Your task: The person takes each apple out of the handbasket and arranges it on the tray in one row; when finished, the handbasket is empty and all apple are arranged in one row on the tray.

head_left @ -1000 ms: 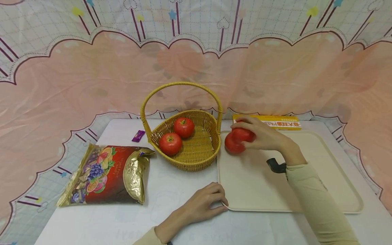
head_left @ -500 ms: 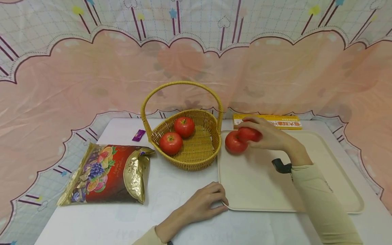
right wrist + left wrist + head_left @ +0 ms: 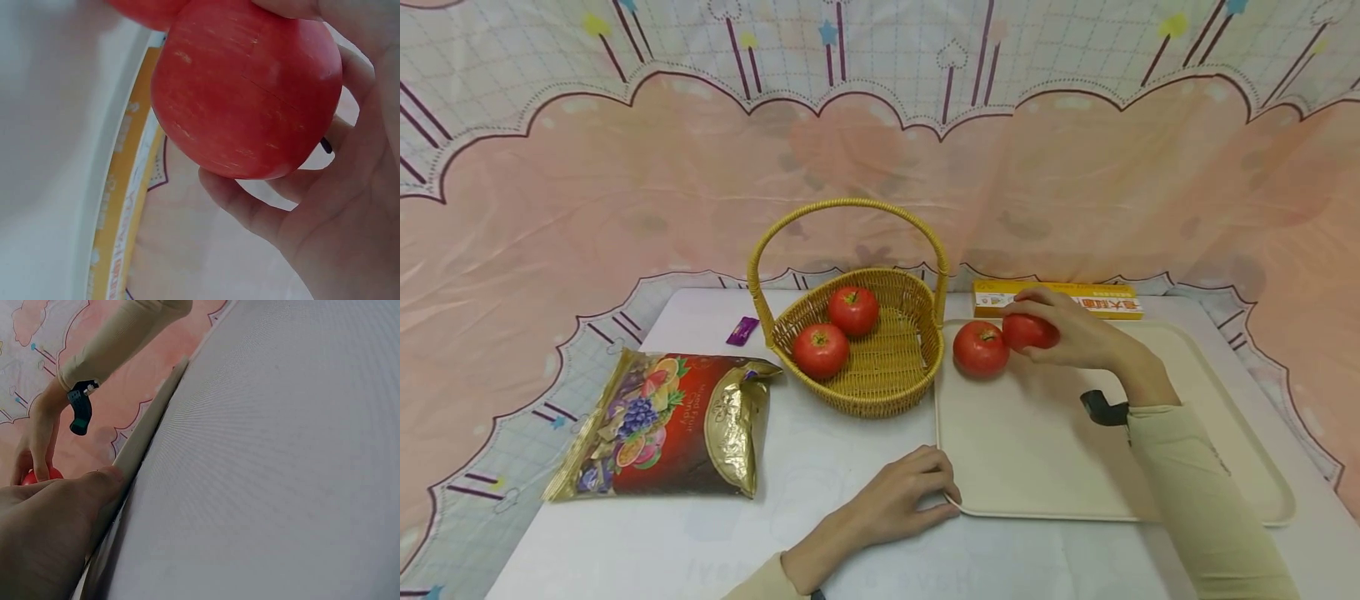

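the right hand (image 3: 1063,327) is wrapped around a glossy, deep red, round fruit (image 3: 247,94), thumb and fingers spread to either side, with what looks like a short dark stem (image 3: 326,145) turned toward the palm. the fruit is over the far left part of the tray; whether its underside touches is hidden. i'd expect it to be firm, moderately heavy and a little slick on its smooth skin, and, if real, easily bruised by a hard squeeze. the widest part is the place to hold, with soft, spread fingers and no push on the stem. just beside it a second red fruit (image 3: 981,348) sits stem up, suited to a similar grasp from above.

the left hand (image 3: 904,492) pinches the near left corner of the cream, shallow, rectangular tray (image 3: 1030,458), probably light, stiff and prone to slide on the white tabletop (image 3: 820,467); its rim gives good purchase.

farther out, a golden woven basket (image 3: 880,402) with a tall hoop handle bears two other red fruits (image 3: 821,351). behind the tray lies a long yellow box (image 3: 1131,304).
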A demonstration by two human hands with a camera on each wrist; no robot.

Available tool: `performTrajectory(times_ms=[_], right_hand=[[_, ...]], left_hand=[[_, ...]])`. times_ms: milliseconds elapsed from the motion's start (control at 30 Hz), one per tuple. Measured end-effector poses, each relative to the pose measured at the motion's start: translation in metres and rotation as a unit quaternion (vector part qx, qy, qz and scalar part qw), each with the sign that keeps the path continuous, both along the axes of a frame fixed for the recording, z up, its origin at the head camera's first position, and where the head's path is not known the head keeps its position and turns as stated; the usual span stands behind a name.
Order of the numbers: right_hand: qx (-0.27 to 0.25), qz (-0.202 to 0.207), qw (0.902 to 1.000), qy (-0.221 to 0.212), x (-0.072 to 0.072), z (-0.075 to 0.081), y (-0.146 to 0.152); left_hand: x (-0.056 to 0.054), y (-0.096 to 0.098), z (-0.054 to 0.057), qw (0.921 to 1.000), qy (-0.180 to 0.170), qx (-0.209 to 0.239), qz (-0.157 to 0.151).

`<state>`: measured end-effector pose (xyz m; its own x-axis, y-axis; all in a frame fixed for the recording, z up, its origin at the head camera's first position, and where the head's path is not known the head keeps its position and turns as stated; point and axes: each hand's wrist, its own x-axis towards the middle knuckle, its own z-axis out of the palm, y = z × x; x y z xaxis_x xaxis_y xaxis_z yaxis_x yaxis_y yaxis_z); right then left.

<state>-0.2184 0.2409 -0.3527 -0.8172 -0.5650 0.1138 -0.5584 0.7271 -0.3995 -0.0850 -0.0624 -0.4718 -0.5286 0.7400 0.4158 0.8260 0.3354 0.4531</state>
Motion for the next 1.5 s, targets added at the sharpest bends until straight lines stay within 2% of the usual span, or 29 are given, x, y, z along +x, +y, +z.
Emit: performTrajectory(times_ms=[567, 1067, 1500], right_hand=[[0.028, -0.055, 0.9962, -0.061, -0.002, -0.020, 0.009], [0.048, -0.058, 0.9953, -0.062, -0.004, -0.031, 0.011], [0.029, -0.067, 0.9948, -0.071, -0.003, -0.032, 0.008]], left_hand=[[0.001, 0.000, 0.000, 1.0000, 0.000, -0.003, 0.002], [0.001, 0.000, 0.000, 1.0000, -0.006, -0.004, 0.000], [0.001, 0.000, 0.002, 0.9998, -0.017, -0.004, 0.001]])
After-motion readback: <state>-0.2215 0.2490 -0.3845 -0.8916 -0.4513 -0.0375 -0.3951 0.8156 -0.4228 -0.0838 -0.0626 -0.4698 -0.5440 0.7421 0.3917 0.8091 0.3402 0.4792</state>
